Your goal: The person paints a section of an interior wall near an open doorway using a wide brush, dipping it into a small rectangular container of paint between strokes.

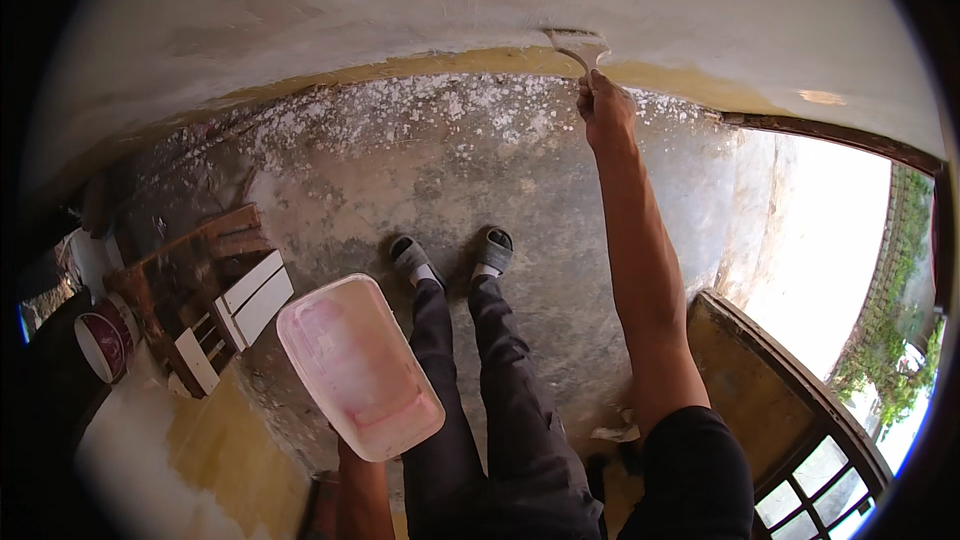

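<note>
My right hand point(607, 108), at the end of an outstretched arm, is closed around the handle of a wide flat paintbrush point(580, 47). The brush's dark bristle edge meets the wall point(430, 5), just above a yellowish unpainted strip point(480, 62) along its base. At the lower left, a pinkish-white plastic tub point(385, 355) is held up in front of my legs. Whitish residue coats its inside, with a paler pool in it. My left forearm point(363, 495) reaches up beneath the tub, which hides the fingers of that hand.
White flakes and splashes point(500, 105) cover the floor along the wall. Wooden furniture with white drawer fronts point(255, 298) stands at left, near a dark red and white bucket point(107, 338). A bright doorway point(810, 230) and an open door with panes point(810, 470) are at right.
</note>
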`<action>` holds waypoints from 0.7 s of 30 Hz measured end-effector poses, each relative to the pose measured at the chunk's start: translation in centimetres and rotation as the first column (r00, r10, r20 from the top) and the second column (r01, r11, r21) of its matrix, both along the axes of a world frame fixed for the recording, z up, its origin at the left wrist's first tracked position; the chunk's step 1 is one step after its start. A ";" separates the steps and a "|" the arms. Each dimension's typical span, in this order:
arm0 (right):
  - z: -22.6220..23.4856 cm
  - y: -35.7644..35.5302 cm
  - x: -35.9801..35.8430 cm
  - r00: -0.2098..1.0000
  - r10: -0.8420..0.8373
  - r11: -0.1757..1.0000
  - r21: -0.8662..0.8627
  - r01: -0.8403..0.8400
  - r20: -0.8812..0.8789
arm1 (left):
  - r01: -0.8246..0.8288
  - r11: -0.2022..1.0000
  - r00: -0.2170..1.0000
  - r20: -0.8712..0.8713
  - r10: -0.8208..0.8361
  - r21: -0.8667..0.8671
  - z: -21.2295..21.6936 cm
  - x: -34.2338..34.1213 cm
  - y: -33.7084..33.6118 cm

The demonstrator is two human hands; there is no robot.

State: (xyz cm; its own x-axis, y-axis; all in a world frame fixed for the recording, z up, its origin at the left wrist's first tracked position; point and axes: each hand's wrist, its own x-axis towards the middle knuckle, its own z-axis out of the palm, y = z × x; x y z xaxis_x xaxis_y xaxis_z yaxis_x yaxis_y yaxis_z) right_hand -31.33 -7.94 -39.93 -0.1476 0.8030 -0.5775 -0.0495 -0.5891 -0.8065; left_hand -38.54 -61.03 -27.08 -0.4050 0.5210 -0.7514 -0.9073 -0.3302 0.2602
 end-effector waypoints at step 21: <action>3.3 -2.8 -3.0 0.999 -0.032 0.998 0.059 0.030 0.029 | -0.030 1.000 0.999 0.017 0.030 -0.005 0.1 0.3 -0.7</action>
State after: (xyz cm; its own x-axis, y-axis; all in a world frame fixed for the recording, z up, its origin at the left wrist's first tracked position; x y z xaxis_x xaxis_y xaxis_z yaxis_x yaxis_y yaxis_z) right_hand -34.29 -10.70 -36.62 -0.1054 0.8395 -0.5331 -0.0426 -0.5394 -0.8410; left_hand -38.22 -61.69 -26.95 -0.4076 0.5050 -0.7608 -0.9013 -0.3564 0.2463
